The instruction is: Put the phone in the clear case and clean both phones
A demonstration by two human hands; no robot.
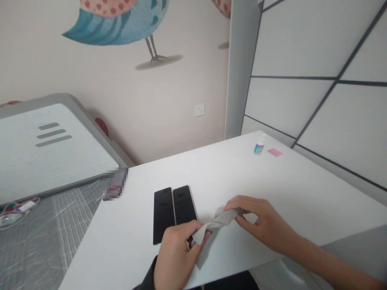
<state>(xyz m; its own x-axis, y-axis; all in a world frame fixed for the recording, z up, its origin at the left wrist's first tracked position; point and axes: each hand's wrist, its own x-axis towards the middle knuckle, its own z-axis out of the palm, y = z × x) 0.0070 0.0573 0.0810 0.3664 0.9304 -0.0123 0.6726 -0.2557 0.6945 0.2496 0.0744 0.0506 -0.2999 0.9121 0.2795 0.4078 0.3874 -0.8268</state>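
Stretched and twisted between my two hands is a light grey cloth [222, 219], just above the front part of the white table. My left hand [181, 247] pinches its left end between thumb and fingers. At its other end, my right hand [256, 215] grips it with the fingertips. Two flat dark devices that look like smartphones lie side by side behind my left hand: a left phone [163, 213] and a right phone [184, 203]. My left hand and the cloth cover the lower end of the right one.
The white table [133, 225] carries a small bottle [259, 148] and a pink slip [275, 152] at its far right corner. A blurred-out object [116, 183] is at the left edge. White panels [290, 96] border the right. A bed headboard [54, 149] stands left.
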